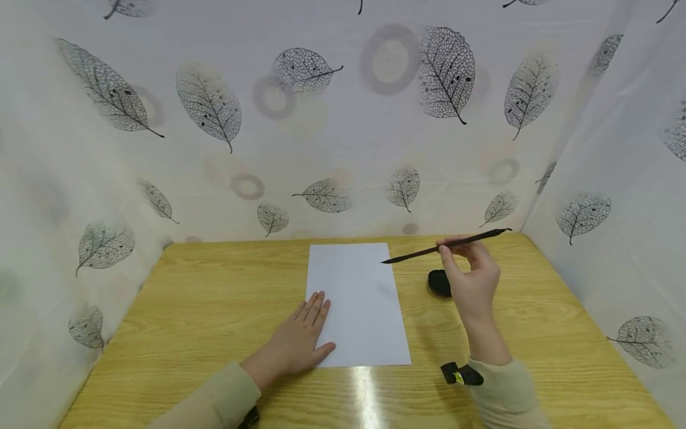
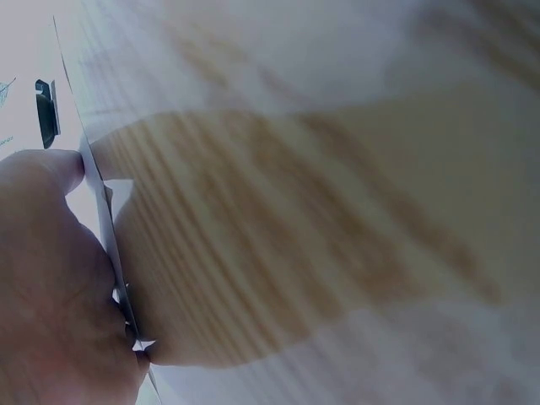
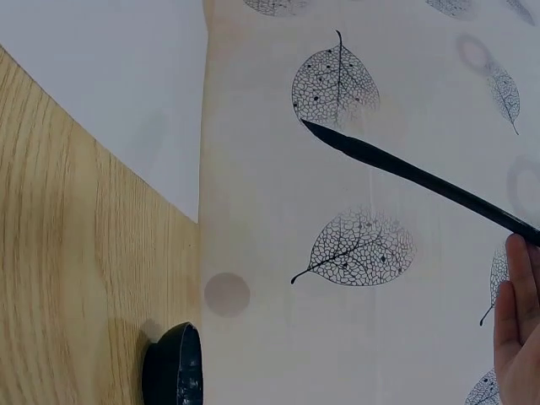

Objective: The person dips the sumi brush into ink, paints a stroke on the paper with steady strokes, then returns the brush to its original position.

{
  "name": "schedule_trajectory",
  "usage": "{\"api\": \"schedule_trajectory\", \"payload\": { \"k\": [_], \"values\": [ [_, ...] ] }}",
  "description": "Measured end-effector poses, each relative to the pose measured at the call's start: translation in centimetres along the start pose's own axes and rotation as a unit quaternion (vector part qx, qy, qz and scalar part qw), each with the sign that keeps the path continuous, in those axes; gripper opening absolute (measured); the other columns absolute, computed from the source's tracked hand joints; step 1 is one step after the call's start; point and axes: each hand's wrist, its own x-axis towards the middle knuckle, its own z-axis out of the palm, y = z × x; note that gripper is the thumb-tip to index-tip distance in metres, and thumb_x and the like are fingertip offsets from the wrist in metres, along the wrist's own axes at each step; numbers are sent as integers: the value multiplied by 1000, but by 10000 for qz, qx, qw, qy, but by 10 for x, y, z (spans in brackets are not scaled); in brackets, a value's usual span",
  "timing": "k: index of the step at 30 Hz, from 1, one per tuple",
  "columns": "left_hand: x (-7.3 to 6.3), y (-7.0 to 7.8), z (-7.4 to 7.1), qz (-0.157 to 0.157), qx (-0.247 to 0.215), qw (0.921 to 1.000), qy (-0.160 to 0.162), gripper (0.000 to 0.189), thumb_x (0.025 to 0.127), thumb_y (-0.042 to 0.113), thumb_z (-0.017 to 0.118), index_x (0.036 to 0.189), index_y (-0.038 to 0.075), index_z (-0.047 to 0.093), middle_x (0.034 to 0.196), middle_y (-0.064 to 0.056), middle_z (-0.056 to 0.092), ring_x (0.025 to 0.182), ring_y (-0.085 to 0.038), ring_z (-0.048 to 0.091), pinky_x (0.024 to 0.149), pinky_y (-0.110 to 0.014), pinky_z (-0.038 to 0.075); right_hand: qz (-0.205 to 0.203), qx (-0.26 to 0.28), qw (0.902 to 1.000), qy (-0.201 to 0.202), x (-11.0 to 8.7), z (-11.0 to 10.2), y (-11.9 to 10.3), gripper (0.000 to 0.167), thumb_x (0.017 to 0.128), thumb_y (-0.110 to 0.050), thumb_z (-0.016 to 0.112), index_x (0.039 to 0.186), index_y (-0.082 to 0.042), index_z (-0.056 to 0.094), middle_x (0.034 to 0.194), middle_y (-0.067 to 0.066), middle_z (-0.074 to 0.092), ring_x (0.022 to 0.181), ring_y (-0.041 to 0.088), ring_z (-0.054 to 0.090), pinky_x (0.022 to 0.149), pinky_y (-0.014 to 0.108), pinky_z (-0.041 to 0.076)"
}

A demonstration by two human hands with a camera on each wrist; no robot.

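A white sheet of paper (image 1: 361,304) lies on the wooden table. My left hand (image 1: 302,336) rests on its left edge, palm down with the fingers spread. In the left wrist view the left hand (image 2: 59,278) shows at the left, beside the paper's edge. My right hand (image 1: 471,280) pinches a dark writing brush (image 1: 418,254) and holds it raised, tip pointing left over the paper's upper right. The brush (image 3: 405,169) ends in a pointed black tip in the right wrist view. A small black dish (image 1: 439,283) stands right of the paper, partly behind the right hand.
The yellow wooden table (image 1: 225,298) meets a pale curtain (image 1: 343,137) printed with leaf skeletons at the back and both sides. Black wrist devices sit at both sleeves, the right one (image 1: 462,374) in plain sight. Light glares near the table's front.
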Motion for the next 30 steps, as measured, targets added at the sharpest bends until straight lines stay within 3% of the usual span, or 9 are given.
{"api": "schedule_trajectory", "payload": {
  "k": [11,13,18,20,30],
  "values": [
    [0,2,-3,-96,24,9998,-153,84,110,52,48,166,-6,23,176,-26,16,165,-40,17,134,-53,25,237,-140,9991,-324,-15,19,3,10,92,14,72,102,14,72,98,-20,72,89,-5,70,87,11,57],
    [1,1,-3,-106,41,9998,-174,84,110,53,47,166,-5,23,176,-26,15,165,-40,17,134,-53,25,255,-189,9988,-369,-17,22,5,10,92,13,73,102,13,73,97,-14,75,89,-6,70,88,10,57],
    [1,-2,3,-65,52,9999,-91,86,110,55,45,167,-5,22,177,-25,14,165,-40,17,134,-54,24,255,-255,9981,-492,-23,29,9,12,91,13,74,103,12,73,95,20,77,89,-9,69,91,10,55],
    [2,-3,5,-68,93,9999,-80,86,110,56,43,167,-4,20,177,-24,13,166,-39,15,134,-54,23,237,-244,9979,-555,-25,32,10,12,91,13,74,103,13,73,95,28,75,90,-9,69,92,10,55],
    [2,0,-1,-175,96,9995,-254,86,110,55,46,167,-4,21,177,-24,13,166,-38,14,135,-52,23,328,-273,9965,-720,-32,43,14,13,91,10,77,103,9,74,95,24,78,89,-10,68,93,10,54]
  ]
}}
